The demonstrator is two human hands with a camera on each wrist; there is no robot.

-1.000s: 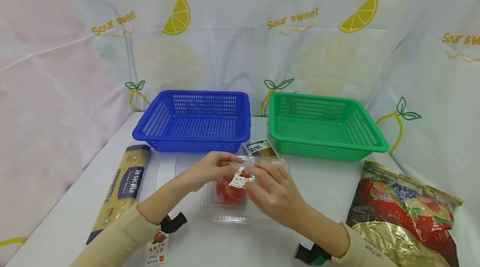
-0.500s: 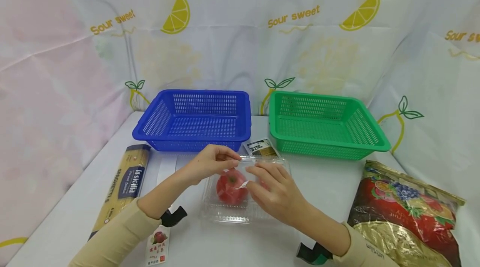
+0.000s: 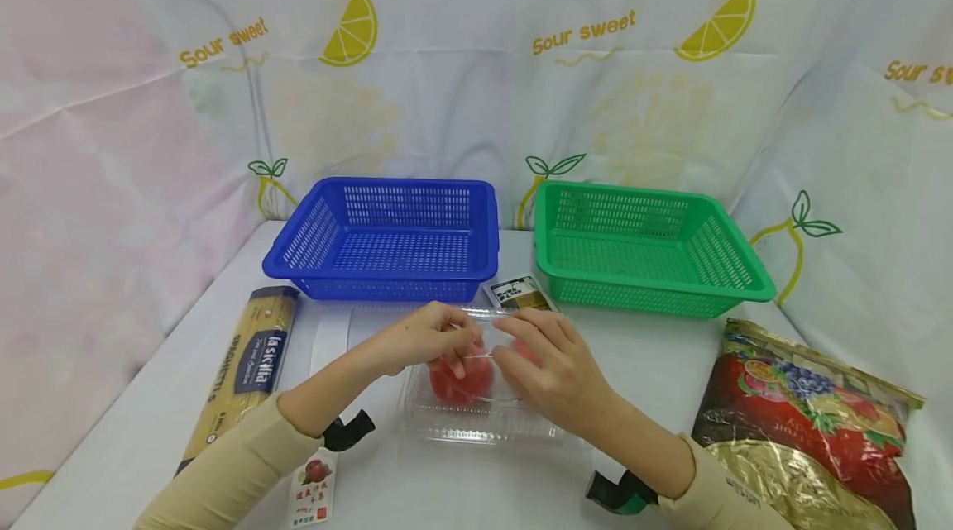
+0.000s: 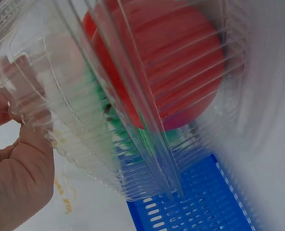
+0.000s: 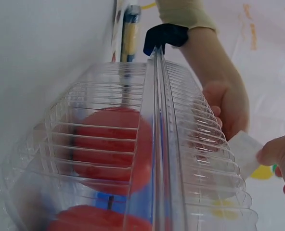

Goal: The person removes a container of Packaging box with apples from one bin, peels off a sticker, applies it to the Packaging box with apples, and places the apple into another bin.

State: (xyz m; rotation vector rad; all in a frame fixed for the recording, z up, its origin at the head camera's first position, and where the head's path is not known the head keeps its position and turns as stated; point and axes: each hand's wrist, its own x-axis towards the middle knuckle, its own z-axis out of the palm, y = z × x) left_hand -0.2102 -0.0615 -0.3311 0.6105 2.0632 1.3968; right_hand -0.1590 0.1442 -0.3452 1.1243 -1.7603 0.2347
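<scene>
A clear plastic clamshell box (image 3: pixel 476 431) with red apples inside stands at the middle of the table, its lid down over its base. One apple (image 3: pixel 457 381) shows in the left half. Another apple (image 5: pixel 99 221) appears at the bottom of the right wrist view. My right hand (image 3: pixel 554 365) is over the right part of the lid, pinching a white sticker label (image 5: pixel 246 151) between thumb and finger. Over the left part, my left hand (image 3: pixel 428 340) has a finger extended down at the lid. Its fingertips show through the plastic in the left wrist view.
Behind the box stand a blue basket (image 3: pixel 387 286) and a green basket (image 3: pixel 655 298), with a small packet (image 3: pixel 519 293) between them. A spaghetti pack (image 3: pixel 246 373) and an apple-printed label strip (image 3: pixel 313 489) lie left. A large fruit-printed bag (image 3: pixel 804 422) is at right.
Both hands held the label face-up a second ago. The left hand then let go and rose slightly; now it is lower, finger down at the lid. The label's printed face no longer shows.
</scene>
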